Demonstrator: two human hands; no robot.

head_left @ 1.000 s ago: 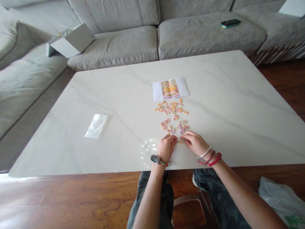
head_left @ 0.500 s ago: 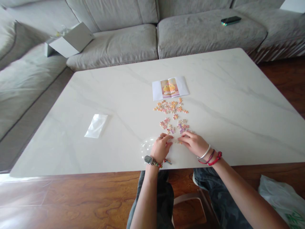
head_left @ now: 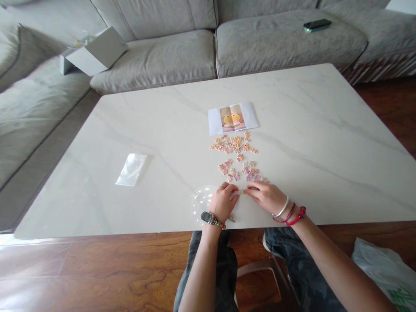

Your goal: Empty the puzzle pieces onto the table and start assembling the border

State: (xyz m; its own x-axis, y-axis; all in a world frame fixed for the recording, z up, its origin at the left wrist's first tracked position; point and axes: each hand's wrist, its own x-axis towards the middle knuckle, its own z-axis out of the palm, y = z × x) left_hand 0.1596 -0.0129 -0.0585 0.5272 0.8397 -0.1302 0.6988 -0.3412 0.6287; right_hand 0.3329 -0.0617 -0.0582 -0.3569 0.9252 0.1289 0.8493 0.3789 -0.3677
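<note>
My left hand and my right hand rest near the front edge of a white marble table. Their fingertips meet over small jigsaw pieces and pinch them together. Just beyond the hands lies a small cluster of pink and purple pieces. Farther back sits a larger scatter of orange and pink pieces. Behind that lies a paper sheet with the reference picture. A clear round plastic container lies beside my left wrist.
A clear plastic bag lies on the table's left part. A grey sofa wraps the far and left sides, with a white box and a phone on it. A white bag sits on the wooden floor at right.
The view has tilted slightly, so everything sits a little higher in the frame. Both hands stay together over the same pieces, fingers shifting only slightly.
</note>
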